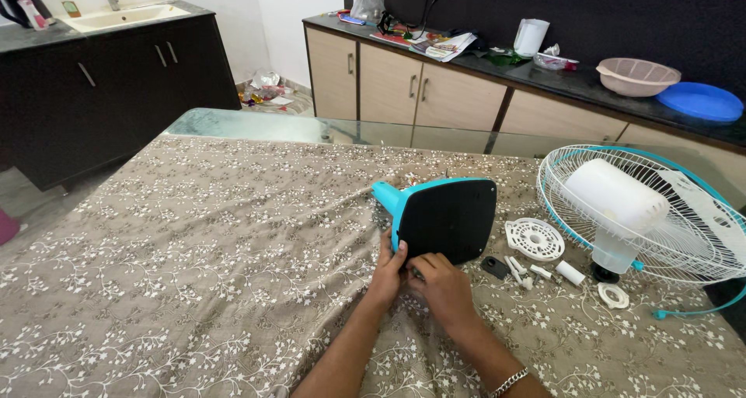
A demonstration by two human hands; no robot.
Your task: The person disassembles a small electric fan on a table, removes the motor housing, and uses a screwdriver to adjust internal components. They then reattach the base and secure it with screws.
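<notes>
Here both hands, left hand (388, 272) and right hand (441, 283), fingers pinching fan base (444, 219) lower edge; fingertips partly hidden.

You were in a home, in a kitchen and dining space. A washbasin (124, 16) sat in a dark cabinet (101, 79) against the far wall, and a long counter (544, 72) with beige cupboard doors carried a pink colander (637, 76), a blue lid (701, 101) and loose papers (435, 45). Your worktop (256, 126) was a glass dining table under a flowered cloth (194, 266).
</notes>
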